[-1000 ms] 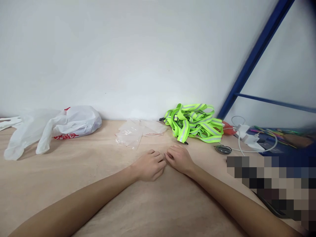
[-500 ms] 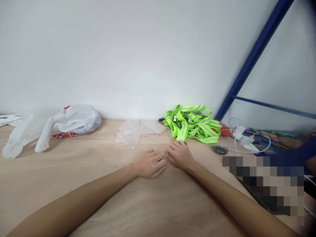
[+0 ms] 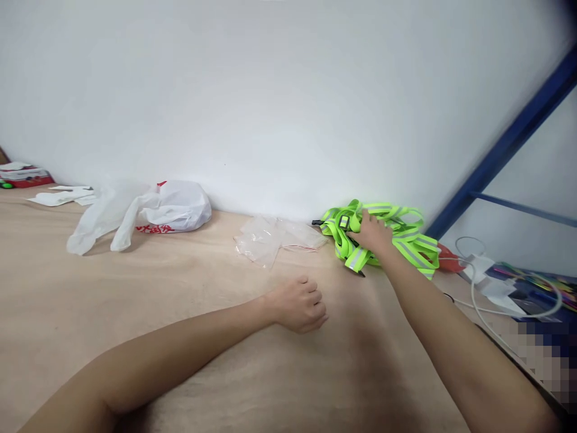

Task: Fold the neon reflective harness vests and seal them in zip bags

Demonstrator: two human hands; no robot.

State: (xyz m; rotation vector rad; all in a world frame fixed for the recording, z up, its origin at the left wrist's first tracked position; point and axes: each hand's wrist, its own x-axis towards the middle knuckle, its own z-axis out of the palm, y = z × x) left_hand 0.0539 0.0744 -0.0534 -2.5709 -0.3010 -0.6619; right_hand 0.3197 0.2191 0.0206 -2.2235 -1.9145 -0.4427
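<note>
My right hand [image 3: 375, 233] reaches into a heap of neon green reflective straps [image 3: 415, 255] against the wall. Its fingers curl around some of the strap, and the fingertips are partly hidden in the heap. Grey stripes run along the straps, and black buckles show at the left end. My left hand [image 3: 298, 305] rests on the table as a loose fist, with nothing seen in it. Just beyond it lie clear plastic bags [image 3: 264, 237], flat and overlapping.
A white plastic bag [image 3: 184, 204] with red print stands at the wall on the left. Farther left are white paper pieces [image 3: 63, 197] and a red box [image 3: 31, 178]. At right are an orange-red item [image 3: 449, 260], white cables [image 3: 473, 294] and a blue metal frame [image 3: 505, 147].
My right hand has moved from the table forward and right onto the strap heap. My left hand stays in a fist on the table. The view has shifted, showing more at the left.
</note>
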